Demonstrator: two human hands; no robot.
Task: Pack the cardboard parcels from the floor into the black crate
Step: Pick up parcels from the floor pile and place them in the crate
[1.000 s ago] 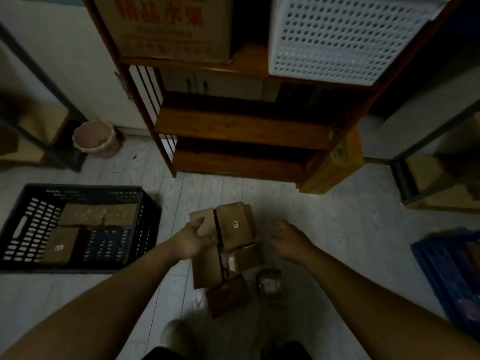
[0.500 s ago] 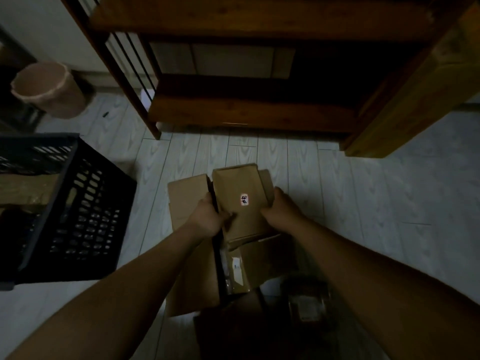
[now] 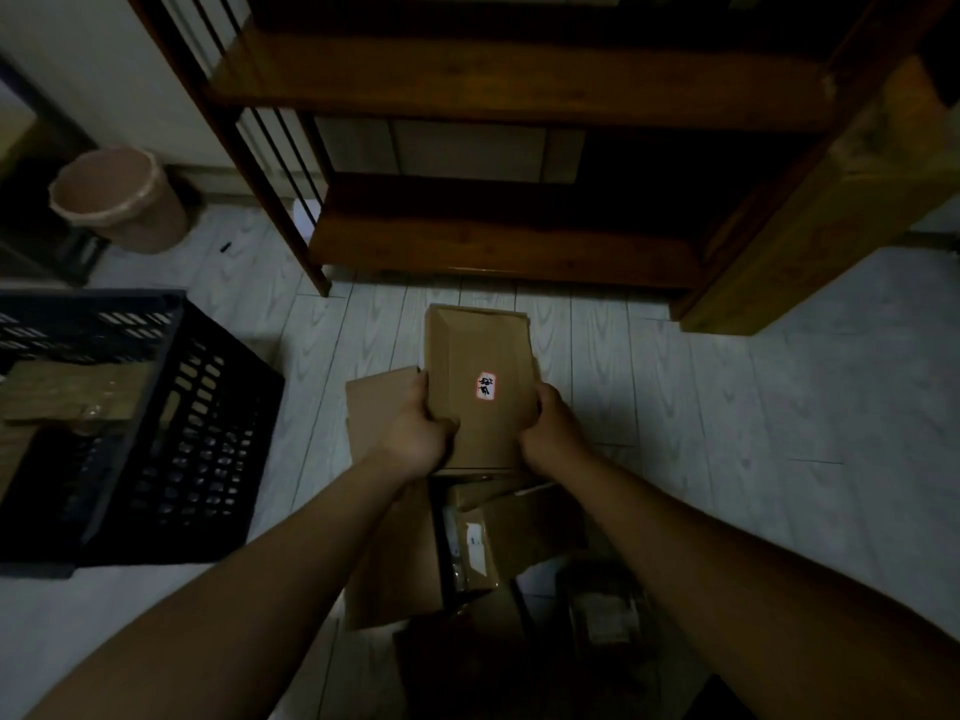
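I hold a brown cardboard parcel [image 3: 480, 366] with a small red-edged white sticker at the centre of the view. My left hand [image 3: 418, 431] grips its left edge and my right hand [image 3: 548, 428] grips its right edge. It is raised a little above a pile of other cardboard parcels [image 3: 387, 553] lying on the floor below it. The black crate [image 3: 171, 444] stands at the left, with flat cardboard parcels [image 3: 78, 392] inside it.
A dark wooden shelf unit [image 3: 498, 241] stands on the pale plank floor straight ahead, with a wooden block [image 3: 810, 241] leaning at its right. A pink bin [image 3: 119, 200] sits at the far left. A small wrapped packet [image 3: 605, 610] lies at the lower right of the pile.
Both hands closed on the stickered parcel and lifted it off the pile. The view has moved closer and tilted down toward the floor.
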